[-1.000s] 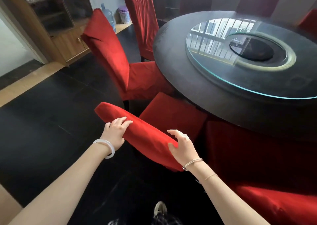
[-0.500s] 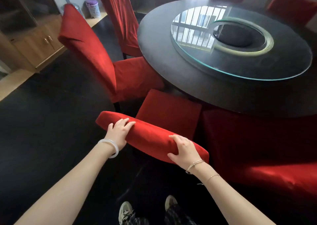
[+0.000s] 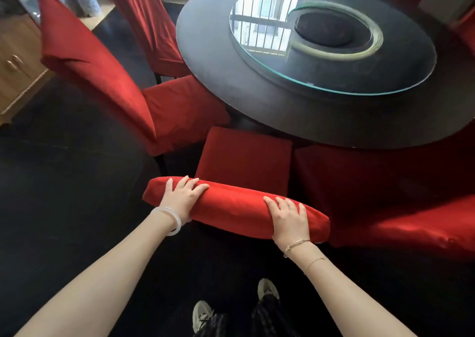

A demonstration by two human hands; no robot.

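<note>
Red cloth covers the chair back (image 3: 231,208) that I have both hands on. It runs across the lower middle of my view as a padded roll, tilted a little so its left end sits higher than its right. My left hand (image 3: 181,198) grips it near the left end, fingers curled over the top edge. My right hand (image 3: 289,221) grips it near the right end in the same way, so most of the roll lies bare between the two. The thumbs are hidden behind the cloth, so I think both grasps are firm but cannot say how tight.

Just beyond the chair back lies its seat (image 3: 244,159), also red, with its far edge tucked under the rim of the round dark worktop (image 3: 257,105). A glass turntable (image 3: 401,79) lies on that worktop. Another red chair (image 3: 102,74) stands to the left, angled toward the worktop, and a third (image 3: 411,223) sits close on the right. A pale bangle (image 3: 171,221) circles my left wrist, and my shoes (image 3: 203,316) show on the black floor (image 3: 64,208) below.
</note>
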